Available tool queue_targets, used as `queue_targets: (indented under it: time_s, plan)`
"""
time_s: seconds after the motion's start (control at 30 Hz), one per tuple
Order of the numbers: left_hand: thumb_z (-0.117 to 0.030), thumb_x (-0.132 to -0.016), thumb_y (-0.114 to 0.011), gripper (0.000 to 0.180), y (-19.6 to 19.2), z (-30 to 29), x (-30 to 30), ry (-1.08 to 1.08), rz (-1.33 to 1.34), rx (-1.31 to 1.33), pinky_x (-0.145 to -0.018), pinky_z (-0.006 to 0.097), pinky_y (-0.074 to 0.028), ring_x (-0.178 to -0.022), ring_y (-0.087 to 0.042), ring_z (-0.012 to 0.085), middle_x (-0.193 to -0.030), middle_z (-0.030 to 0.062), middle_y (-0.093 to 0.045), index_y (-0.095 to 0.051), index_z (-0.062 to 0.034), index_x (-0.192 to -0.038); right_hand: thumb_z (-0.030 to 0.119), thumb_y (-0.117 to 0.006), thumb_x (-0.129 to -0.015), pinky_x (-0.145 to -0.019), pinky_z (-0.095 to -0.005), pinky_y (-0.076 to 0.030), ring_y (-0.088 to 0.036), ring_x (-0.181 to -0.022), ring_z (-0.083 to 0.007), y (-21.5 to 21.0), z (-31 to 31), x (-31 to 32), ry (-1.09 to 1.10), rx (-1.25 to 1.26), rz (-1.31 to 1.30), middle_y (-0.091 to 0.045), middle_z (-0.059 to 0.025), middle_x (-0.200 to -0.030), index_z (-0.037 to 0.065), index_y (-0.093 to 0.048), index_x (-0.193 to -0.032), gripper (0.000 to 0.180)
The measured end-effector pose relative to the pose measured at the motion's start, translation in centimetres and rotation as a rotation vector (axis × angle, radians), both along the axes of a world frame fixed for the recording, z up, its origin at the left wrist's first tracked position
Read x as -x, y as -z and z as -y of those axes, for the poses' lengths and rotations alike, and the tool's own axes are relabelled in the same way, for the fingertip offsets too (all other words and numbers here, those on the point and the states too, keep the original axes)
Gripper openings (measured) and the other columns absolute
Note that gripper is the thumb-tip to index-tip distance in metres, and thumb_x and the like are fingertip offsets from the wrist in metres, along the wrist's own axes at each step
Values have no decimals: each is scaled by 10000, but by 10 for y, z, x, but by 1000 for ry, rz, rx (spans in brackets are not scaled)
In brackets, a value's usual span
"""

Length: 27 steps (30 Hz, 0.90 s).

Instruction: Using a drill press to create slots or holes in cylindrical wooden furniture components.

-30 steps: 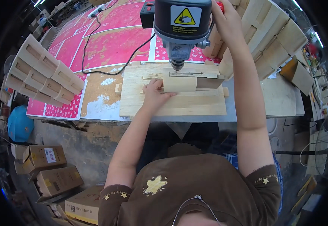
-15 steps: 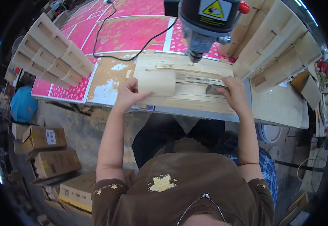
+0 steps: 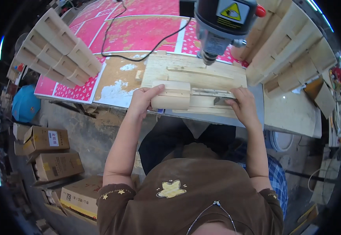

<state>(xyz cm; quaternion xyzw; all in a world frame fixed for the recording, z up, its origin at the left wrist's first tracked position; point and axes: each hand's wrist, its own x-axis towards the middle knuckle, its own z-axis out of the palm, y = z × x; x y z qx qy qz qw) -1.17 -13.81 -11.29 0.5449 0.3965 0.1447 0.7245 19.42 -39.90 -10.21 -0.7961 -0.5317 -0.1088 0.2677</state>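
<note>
My left hand grips the left end of a pale wooden cylinder, thumb on top and fingers curled below. A flat lengthwise strip with small dark holes shows along the cylinder's upper side. It lies over the left part of a wooden jig board with raised rails. At the board's right, my right hand is closed on a small dark grey metal piece, fingertips over the end of the rails. Above and behind stands a drill press; its chuck hangs over the board's back, apart from the cylinder.
Stacked slotted wooden cylinders stand at the left and more stacked wooden cylinders at the right. A black cable crosses the pink-covered table. Cardboard boxes and a blue umbrella are at the left, below the table.
The cylinder has come nearer to me and turned, so its strip with holes now faces up. My left thumb has moved on top of it. My right hand stays at the metal piece.
</note>
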Motion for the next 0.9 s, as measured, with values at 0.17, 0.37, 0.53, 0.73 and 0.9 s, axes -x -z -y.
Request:
queue_targets:
  time_s: [0.17, 0.37, 0.53, 0.73, 0.9]
  plan:
    - [-262, -662, -813, 316, -33, -19, 29, -56, 93, -392, -521, 214, -395, -586, -535, 77, -667, 15, -600, -655, -10, -770, 190, -689, -695, -705, -405, -370, -507, -831, -321, -1, 7, -3, -19, 21, 2, -546, -106, -842, 55, -571, -940, 304]
    - [-204, -585, -819, 420, -44, -108, 88, -268, -461, -1101, -681, 328, -478, -732, -607, 239, -813, 123, -633, -666, 41, -891, 119, -660, -721, -721, -414, -404, -506, -834, -363, -3, 5, 4, -19, 25, -31, -538, -169, -868, 15, -547, -970, 293]
    - [-204, -577, -779, 428, -19, -194, 107, -307, -903, -1401, -772, 398, -493, -870, -604, 348, -969, 192, -618, -674, 4, -936, 85, -657, -702, -719, -403, -399, -493, -819, -353, -2, 7, 4, 25, 55, -55, -523, -161, -842, 14, -548, -981, 308]
    - [-198, -609, -751, 405, -5, -221, 90, -311, -1025, -1369, -852, 412, -471, -938, -586, 360, -1019, 191, -606, -673, -10, -959, 151, -693, -684, -701, -409, -371, -504, -806, -327, -1, 5, 5, 42, 18, -30, -540, -114, -814, 44, -577, -926, 290]
    - [-136, -767, -603, 186, 27, -190, 68, -549, -492, -1658, -699, 401, -476, -785, -602, 305, -863, 171, -624, -636, 6, -882, 179, -706, -666, -701, -411, -373, -526, -835, -315, -3, 8, -4, 63, 46, -31, -557, -91, -818, 80, -587, -898, 279]
